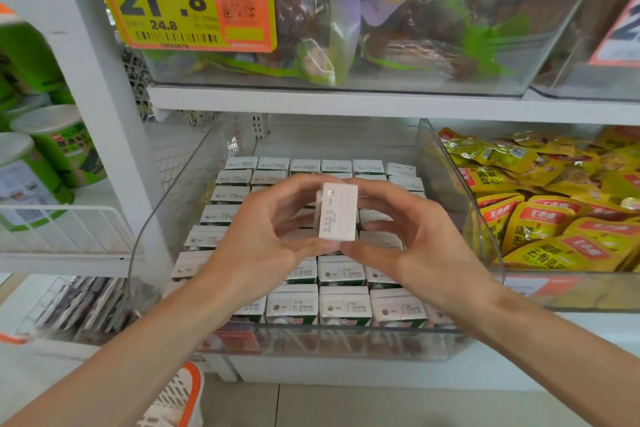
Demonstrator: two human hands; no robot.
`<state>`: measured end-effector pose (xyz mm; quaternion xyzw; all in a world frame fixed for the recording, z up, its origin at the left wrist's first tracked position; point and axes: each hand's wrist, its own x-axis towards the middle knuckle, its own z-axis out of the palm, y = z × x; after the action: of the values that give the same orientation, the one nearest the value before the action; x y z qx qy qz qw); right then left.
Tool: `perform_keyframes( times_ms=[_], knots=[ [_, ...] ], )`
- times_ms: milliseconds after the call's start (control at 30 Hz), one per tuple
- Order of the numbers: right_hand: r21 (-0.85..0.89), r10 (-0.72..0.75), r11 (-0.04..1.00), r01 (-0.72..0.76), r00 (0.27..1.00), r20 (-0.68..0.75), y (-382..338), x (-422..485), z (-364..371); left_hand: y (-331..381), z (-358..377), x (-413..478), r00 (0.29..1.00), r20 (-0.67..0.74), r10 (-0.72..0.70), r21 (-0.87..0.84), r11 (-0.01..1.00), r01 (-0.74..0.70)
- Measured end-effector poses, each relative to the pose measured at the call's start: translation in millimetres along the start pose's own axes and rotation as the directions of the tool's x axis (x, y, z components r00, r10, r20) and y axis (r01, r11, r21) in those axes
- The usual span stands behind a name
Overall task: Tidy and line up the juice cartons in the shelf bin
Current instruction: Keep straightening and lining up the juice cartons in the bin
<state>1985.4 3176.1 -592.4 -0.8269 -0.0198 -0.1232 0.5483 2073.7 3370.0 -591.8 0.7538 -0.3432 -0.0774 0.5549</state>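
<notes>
Now my left hand [266,239] and right hand [408,246] pinch one juice carton [337,211] between them, mid-frame above the clear bin [166,218], turned date-up to match the rows.

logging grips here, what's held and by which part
One juice carton, above the bin: left hand and right hand each pinch it, fingers on its far end, thumbs on its near end.

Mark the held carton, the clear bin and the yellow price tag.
held carton [338,215], head view, white top face
clear bin [332,343], head view, front wall
yellow price tag [156,0], head view, large printed price
</notes>
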Motion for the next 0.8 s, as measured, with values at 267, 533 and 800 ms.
perform_keyframes(
  times_ms=[267, 533, 800],
  knots=[
    [0.066, -0.008, 0.998, 0.009, 1.0, -0.021, 2.9, 0.9, 0.2, 0.5, 0.5, 1.0, 0.998, -0.063, -0.029, -0.003, 1.0, 0.029],
    [0.121, -0.018, 0.992, 0.021, 1.0, -0.025, -5.6, -1.7, 8.0, 1.3, 3.4, 1.9, 0.984, -0.177, 0.008, 0.047, 0.999, 0.0],
    [-0.05, -0.219, 0.976, 0.214, 0.965, -0.142, -4.9, -1.7, 3.7, 1.3, 5.7, 0.3, 0.993, -0.101, 0.054, 0.067, 0.997, -0.047]
  ],
)
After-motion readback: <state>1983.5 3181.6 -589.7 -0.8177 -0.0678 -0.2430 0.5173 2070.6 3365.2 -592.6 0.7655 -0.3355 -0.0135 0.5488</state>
